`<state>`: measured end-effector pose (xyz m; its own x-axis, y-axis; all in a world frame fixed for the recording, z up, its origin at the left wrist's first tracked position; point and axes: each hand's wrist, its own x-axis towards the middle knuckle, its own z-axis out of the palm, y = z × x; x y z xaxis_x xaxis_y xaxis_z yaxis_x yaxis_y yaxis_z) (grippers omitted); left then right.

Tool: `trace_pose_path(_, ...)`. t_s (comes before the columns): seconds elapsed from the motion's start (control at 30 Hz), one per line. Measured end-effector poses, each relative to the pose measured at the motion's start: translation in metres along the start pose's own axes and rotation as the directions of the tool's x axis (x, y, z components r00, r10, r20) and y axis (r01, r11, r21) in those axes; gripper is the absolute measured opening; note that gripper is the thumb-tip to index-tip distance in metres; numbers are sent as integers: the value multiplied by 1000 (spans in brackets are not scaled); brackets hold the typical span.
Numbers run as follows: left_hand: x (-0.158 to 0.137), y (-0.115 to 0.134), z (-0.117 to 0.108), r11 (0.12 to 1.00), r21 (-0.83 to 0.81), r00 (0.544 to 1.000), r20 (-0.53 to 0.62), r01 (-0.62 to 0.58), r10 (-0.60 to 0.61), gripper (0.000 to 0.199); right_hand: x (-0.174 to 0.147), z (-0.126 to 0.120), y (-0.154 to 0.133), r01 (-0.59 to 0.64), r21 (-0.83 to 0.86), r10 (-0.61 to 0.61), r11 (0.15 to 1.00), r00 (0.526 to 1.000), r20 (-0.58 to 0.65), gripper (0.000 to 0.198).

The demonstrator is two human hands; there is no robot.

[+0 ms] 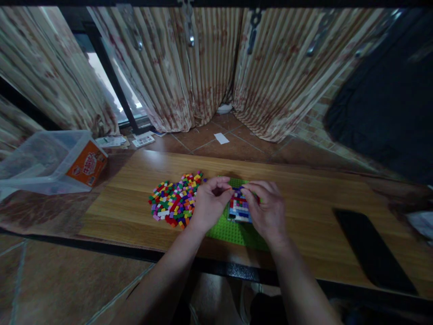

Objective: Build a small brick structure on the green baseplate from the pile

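Observation:
A green studded baseplate (226, 231) lies on the wooden table under both hands. On it is a low block of toy bricks (241, 206) in white, blue, red and other colours, partly hidden by my fingers. My left hand (210, 203) is at the block's upper left, thumb and forefinger pinched together; a speck of orange shows at the tips. At the block's upper right, my right hand (268, 208) pinches a small purple toy brick (242, 190) by the block's far edge. Just left of my left hand spreads a loose pile of coloured toy bricks (176, 201).
A clear plastic tub (43, 155) with an orange label stands at the left. A black flat slab (374, 250) lies on the right of the wooden table (307, 194). Beyond the table are striped curtains (203, 67) and a white paper (221, 138) on the tiled floor.

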<state>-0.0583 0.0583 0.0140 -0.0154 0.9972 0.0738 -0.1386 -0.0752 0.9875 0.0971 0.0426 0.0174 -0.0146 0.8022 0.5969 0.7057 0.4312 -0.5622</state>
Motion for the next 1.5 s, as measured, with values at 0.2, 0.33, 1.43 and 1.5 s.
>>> trace_pose_path(0.2,5,-8,-14,994,107,999,-45,5,0,24,3,-6,25,-156,11,155,988,986,64,20)
trace_pose_path(0.33,4,-13,-16,988,156,1000,-8,4,-3,24,3,-3,20,-143,-5,142,990,978,154,22)
trace_pose_path(1.43,-5,-7,-2,931,363,995,87,22,-57,29,6,9,21,-426,142,383,893,888,256,19)
trace_pose_path(1.5,-5,-9,-2,936,351,995,89,14,-48,28,5,10,22,-419,146,376,896,892,251,19)
